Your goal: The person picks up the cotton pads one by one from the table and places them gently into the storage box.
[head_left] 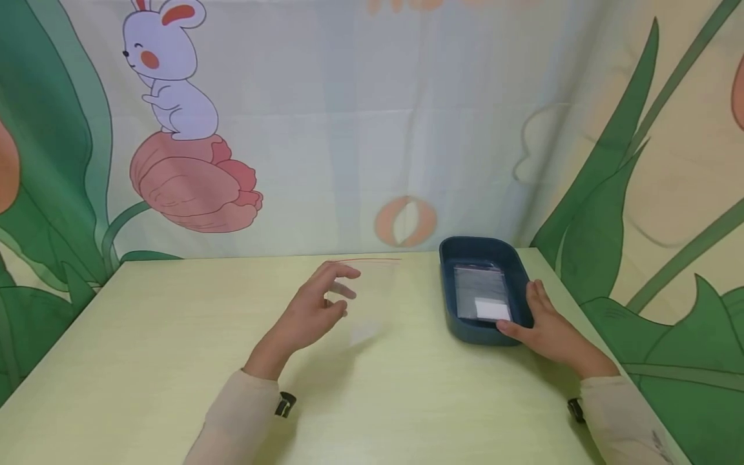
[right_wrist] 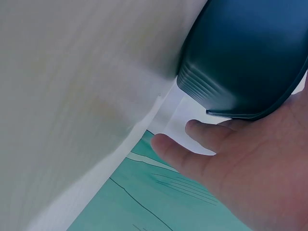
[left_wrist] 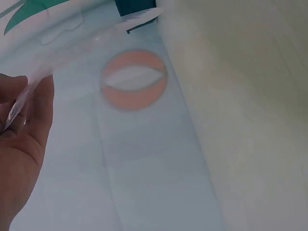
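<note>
My left hand (head_left: 310,310) is raised over the middle of the table, pinching a clear zip bag (head_left: 365,331) by its left side. The bag is see-through, with a red line along its top and a whitish patch low down. Seen from the left wrist, the bag (left_wrist: 72,50) runs nearly edge-on from between thumb and fingers. At the right, my right hand (head_left: 549,329) rests against a dark blue plastic bin (head_left: 460,330), thumb at the near rim and straight fingers along its right side. Inside the bin lie clear zip bags (head_left: 479,290) with a white patch.
The pale yellow-green table (head_left: 192,342) ends at a printed cloth backdrop (head_left: 325,142) with a rabbit and plants. The bin stands near the table's far right corner, close to the cloth on the right.
</note>
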A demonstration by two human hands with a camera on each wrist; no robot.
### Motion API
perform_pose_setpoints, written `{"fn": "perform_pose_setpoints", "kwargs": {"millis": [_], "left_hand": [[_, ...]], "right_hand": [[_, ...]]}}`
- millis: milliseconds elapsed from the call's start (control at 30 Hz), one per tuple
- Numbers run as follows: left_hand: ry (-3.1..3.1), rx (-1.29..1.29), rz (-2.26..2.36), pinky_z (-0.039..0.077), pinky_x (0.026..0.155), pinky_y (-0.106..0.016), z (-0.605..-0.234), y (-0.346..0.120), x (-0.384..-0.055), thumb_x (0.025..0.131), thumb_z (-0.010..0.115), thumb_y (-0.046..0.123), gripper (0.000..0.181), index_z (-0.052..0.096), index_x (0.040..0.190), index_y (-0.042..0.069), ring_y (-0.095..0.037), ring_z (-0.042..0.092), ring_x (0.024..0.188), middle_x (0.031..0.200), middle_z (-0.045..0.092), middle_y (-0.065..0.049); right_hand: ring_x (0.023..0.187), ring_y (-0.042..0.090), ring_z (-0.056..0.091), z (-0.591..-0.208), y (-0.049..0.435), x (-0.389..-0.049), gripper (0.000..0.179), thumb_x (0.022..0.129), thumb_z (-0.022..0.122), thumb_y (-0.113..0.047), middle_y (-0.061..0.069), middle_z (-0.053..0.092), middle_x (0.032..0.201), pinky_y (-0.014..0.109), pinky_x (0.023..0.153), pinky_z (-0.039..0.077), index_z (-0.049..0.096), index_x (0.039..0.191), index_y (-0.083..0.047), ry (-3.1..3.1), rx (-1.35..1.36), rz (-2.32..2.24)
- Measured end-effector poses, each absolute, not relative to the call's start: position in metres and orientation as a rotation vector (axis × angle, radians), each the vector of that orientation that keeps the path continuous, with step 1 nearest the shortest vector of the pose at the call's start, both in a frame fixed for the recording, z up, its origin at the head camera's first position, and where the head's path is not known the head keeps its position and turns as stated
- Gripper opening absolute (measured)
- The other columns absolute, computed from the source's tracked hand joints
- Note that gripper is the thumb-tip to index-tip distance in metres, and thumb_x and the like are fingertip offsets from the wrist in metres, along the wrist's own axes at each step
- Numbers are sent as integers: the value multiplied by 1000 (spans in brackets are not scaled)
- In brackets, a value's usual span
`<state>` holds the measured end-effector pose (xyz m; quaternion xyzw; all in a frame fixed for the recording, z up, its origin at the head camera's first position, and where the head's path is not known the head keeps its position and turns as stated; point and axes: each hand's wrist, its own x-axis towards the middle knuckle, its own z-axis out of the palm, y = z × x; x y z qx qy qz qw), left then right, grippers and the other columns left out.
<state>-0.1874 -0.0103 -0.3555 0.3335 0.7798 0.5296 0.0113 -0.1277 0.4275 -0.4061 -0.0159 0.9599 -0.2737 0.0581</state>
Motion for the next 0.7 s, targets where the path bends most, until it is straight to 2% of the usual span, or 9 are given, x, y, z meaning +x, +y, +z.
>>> {"fn": "perform_pose_setpoints", "kwargs": {"millis": [200, 367, 500, 700], "left_hand": [[2432, 1157, 1660, 58, 71, -33, -348, 4, -194, 84, 40, -23, 66, 51, 139, 13, -28, 65, 105, 143, 45, -5], [2394, 1229, 1682, 58, 69, -35, -343, 16, -198, 85, 36, -22, 71, 48, 147, 12, -29, 65, 103, 147, 44, -5], [2339, 1253, 1723, 57, 64, -38, -340, 29, -202, 86, 36, -18, 73, 46, 151, 16, -29, 67, 100, 147, 44, -4], [2274, 1224, 1741, 56, 59, -42, -332, 55, -208, 92, 36, -14, 72, 43, 154, 22, -21, 68, 99, 148, 43, 0]], "right_hand": [[143, 59, 8, -406, 428, -128, 115, 95, 60, -59, 24, -24, 161, 71, 108, 20, -13, 156, 6, 2910, -53, -826], [143, 58, 8, -405, 427, -127, 115, 95, 61, -59, 25, -23, 161, 70, 108, 20, -12, 156, 7, 2911, -60, -829], [144, 58, 7, -405, 427, -127, 115, 95, 61, -59, 24, -23, 161, 70, 109, 19, -11, 156, 7, 2910, -56, -830], [143, 58, 9, -403, 427, -127, 116, 94, 61, -60, 26, -22, 161, 70, 109, 20, -10, 156, 8, 2915, -50, -821]]}}
